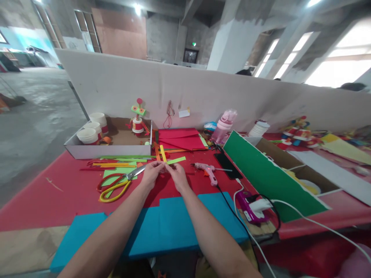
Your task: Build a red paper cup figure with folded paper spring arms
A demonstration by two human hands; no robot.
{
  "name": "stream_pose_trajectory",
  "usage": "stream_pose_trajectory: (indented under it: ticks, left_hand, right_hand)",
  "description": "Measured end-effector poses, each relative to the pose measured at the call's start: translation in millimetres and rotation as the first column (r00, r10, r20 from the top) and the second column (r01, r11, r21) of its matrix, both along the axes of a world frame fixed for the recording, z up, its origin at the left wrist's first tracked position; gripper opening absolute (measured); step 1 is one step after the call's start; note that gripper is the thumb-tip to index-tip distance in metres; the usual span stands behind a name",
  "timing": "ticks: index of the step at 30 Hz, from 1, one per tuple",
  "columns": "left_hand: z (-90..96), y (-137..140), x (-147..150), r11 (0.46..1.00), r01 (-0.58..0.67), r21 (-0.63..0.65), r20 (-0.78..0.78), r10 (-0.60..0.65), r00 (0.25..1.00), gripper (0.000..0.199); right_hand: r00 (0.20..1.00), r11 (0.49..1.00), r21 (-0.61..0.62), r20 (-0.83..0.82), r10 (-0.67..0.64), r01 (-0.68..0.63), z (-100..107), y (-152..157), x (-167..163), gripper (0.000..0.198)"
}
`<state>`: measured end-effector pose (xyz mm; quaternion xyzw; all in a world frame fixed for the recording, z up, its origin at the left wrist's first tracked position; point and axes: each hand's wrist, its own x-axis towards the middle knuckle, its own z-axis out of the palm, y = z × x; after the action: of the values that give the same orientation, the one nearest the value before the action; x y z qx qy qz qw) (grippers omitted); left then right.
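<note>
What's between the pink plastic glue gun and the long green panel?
In the head view, a flat black rectangular phone, partly crossed by the pale glue stick of the pink glue gun.

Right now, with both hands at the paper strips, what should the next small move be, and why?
I'd probably press the near ends of the yellow strip and green strip together: they meet between the left hand and right hand, fanning apart beyond. The glue gun lies unheld; whether glue joins them is hidden.
</note>
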<state>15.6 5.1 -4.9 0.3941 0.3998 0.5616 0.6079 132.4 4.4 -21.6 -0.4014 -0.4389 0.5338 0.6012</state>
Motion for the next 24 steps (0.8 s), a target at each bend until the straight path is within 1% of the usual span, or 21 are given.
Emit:
stream_pose_trajectory:
  ticks: [4, 8, 11, 13, 16, 20, 24]
  left_hand:
    - [0.9, -1, 0, 1.000, 0.027, 0.005, -0.025, -0.027, 0.999, 0.032]
    - [1.5, -1, 0, 1.000, 0.031, -0.003, -0.021, -0.031, 0.999, 0.032]
    - [1.9, -1, 0, 1.000, 0.027, 0.000, -0.018, -0.027, 0.999, 0.032]
    - [2.3, -1, 1, 1.000, 0.024, -0.003, -0.008, -0.024, 1.000, 0.033]
    - [2.9, -2, 1, 0.999, 0.033, -0.007, -0.005, -0.033, 0.999, 0.034]
    - [3.6, -3, 1, 0.999, 0.041, 0.000, -0.011, -0.041, 0.999, 0.034]
    - [3.1, -3, 1, 0.999, 0.039, 0.007, -0.009, -0.039, 0.999, 0.033]
  right_hand:
    - [0.997, 0.999, -0.011, 0.063, -0.048, 0.049, -12, 6, 4, 0.028]
    - [0.997, 0.999, -0.018, 0.059, -0.042, 0.043, -13, 7, 6, 0.025]
    - [1.000, 0.999, -0.033, -0.015, -0.016, 0.015, -6, 4, 5, 0.020]
    - [0.993, 0.999, -0.043, -0.116, 0.018, -0.023, -1, 3, 5, 0.017]
    - [0.967, 0.994, -0.067, -0.247, 0.065, -0.084, 3, 2, 6, 0.018]
    - [0.956, 0.990, -0.108, -0.289, 0.057, -0.092, 3, 2, 6, 0.024]
    - [0.947, 0.988, -0.086, -0.307, 0.094, -0.126, 6, -1, 6, 0.032]
